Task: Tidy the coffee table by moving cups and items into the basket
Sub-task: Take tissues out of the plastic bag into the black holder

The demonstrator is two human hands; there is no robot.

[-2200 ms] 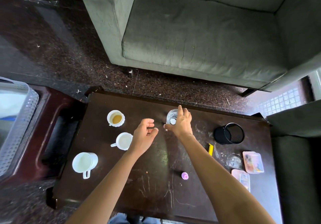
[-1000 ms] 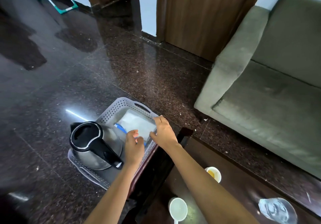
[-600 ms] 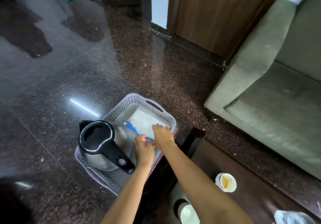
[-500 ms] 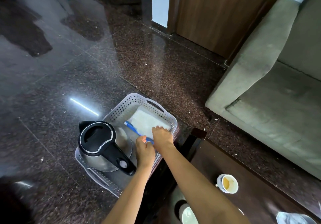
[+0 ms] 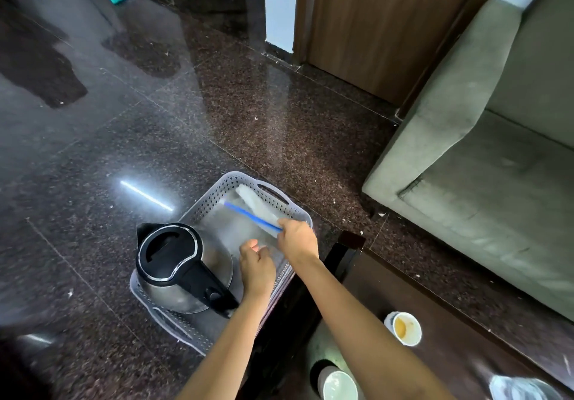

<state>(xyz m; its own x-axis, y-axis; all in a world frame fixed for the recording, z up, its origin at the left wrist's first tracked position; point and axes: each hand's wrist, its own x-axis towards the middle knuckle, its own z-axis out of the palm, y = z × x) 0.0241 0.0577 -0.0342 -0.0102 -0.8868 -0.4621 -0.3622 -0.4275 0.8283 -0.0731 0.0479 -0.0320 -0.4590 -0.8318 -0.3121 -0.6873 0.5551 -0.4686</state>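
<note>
A grey perforated basket (image 5: 273, 189) sits on the floor left of the dark coffee table (image 5: 450, 347). Inside it are a steel kettle with a black lid (image 5: 174, 260) and a clear plastic zip bag with a blue strip (image 5: 248, 213). My right hand (image 5: 296, 239) pinches the bag's blue edge and holds it tilted up. My left hand (image 5: 256, 264) is in the basket just below, fingers curled against the bag; its grip is unclear. On the table stand a cup with brown residue (image 5: 403, 328), a white cup (image 5: 338, 385) and a drinking glass (image 5: 521, 388).
A grey-green sofa (image 5: 484, 182) stands to the right behind the table. A wooden door (image 5: 372, 21) and polished dark stone floor (image 5: 155, 120) lie beyond the basket. A dark wooden side piece (image 5: 348, 244) sits between basket and table.
I turned from the table to the basket and both hands reached in. In the last half second the right hand raised the bag's blue edge, so the bag no longer lies flat.
</note>
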